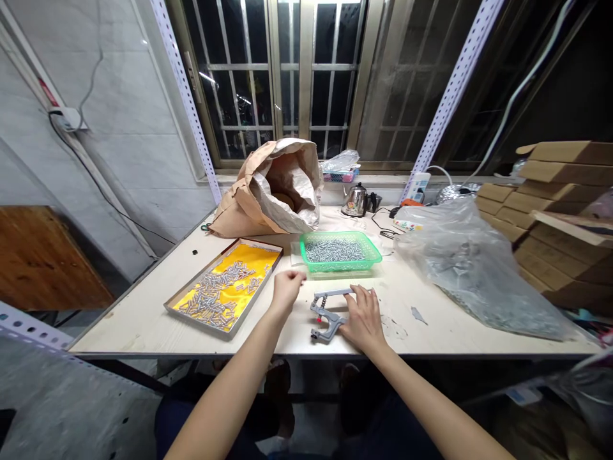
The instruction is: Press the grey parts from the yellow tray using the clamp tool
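My right hand (363, 317) is wrapped round the handles of a grey metal hand press (328, 322) with a spring and a small red part. The press rests low over the table, its jaw end pointing left. My left hand (287, 289) is closed in a pinch just left of the press; whatever its fingertips hold is too small to make out. Behind the hands, a green plastic basket (375, 259) holds a heap of small grey metal pieces (335, 250). Left of my left hand is a shallow tray (271, 250) lined in yellow, with many small metal pins (211, 297) scattered in it.
A large open paper sack (239, 211) lies at the back left. A kettle (355, 201) stands near the window. On the right are a clear plastic bag (460, 262) and stacked cardboard boxes (555, 243). A small grey scrap (418, 315) lies right of my right hand.
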A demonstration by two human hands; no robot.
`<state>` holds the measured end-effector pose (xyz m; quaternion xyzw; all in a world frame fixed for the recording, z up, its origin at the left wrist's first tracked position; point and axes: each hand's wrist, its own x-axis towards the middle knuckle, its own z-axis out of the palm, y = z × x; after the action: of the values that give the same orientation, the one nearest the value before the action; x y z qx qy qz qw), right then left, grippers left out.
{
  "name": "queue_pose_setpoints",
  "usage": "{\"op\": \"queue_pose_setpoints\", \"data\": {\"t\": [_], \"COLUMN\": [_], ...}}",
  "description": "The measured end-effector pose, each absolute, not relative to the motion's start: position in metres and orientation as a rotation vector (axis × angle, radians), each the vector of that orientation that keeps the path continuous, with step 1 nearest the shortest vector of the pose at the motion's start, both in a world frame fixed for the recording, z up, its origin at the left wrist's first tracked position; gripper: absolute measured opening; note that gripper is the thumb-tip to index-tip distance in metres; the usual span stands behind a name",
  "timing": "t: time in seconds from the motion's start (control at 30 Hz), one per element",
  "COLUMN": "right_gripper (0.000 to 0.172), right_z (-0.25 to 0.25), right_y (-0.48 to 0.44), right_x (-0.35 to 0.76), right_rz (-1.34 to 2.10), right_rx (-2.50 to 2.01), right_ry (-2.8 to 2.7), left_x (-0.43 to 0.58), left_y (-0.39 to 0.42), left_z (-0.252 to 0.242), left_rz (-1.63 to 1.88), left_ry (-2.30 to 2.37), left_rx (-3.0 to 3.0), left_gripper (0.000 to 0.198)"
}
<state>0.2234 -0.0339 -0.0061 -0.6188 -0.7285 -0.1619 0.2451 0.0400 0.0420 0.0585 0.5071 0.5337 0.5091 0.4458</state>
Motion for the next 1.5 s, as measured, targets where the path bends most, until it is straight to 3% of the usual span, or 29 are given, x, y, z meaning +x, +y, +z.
{"op": "queue_pose_setpoints", "data": {"t": [0.17,0.33,0.5,0.67,0.83,0.9,1.0,1.07,1.27,1.5], "right_gripper": [0.047,0.047,0.045,0.046,0.050,0.050,0.052,0.053,0.052,0.048], "right_z": [-0.013,-0.018,-0.019,-0.023,-0.021,-0.017,-0.008,-0.002,0.008,0.015], "right_y": [-0.033,-0.031,-0.028,-0.026,-0.028,-0.029,-0.029,-0.029,-0.028,-0.029], "right_x": [0.226,0.228,0.225,0.226,0.226,0.225,0.219,0.215,0.208,0.204], "right_rz": [-0.448,-0.442,-0.385,-0.405,-0.428,-0.447,-0.499,-0.525,-0.533,-0.591], "right_rx": [-1.697,-1.686,-1.664,-1.653,-1.674,-1.672,-1.647,-1.630,-1.630,-1.629], "right_ry": [-1.994,-1.999,-1.994,-2.004,-2.008,-2.003,-1.998,-2.010,-2.076,-2.093], "left_x": [0.053,-0.034,-0.120,-0.130,-0.125,-0.114,-0.079,-0.049,0.011,0.023], "left_y": [0.099,0.093,0.082,0.088,0.080,0.063,0.028,0.004,-0.028,-0.028], "left_z": [0.091,0.077,0.058,0.042,0.049,0.053,0.048,0.036,0.002,-0.006], "left_rz": [1.314,0.869,0.673,0.592,0.671,0.876,1.179,1.159,1.151,1.137], "left_ry": [1.312,1.817,2.072,2.031,2.060,2.011,1.603,1.367,1.324,1.259], "left_rx": [1.544,1.850,1.731,1.691,1.710,1.698,1.501,1.317,1.102,1.233], "left_gripper": [0.036,0.009,0.014,0.016,0.012,0.006,0.018,0.024,0.028,0.023]}}
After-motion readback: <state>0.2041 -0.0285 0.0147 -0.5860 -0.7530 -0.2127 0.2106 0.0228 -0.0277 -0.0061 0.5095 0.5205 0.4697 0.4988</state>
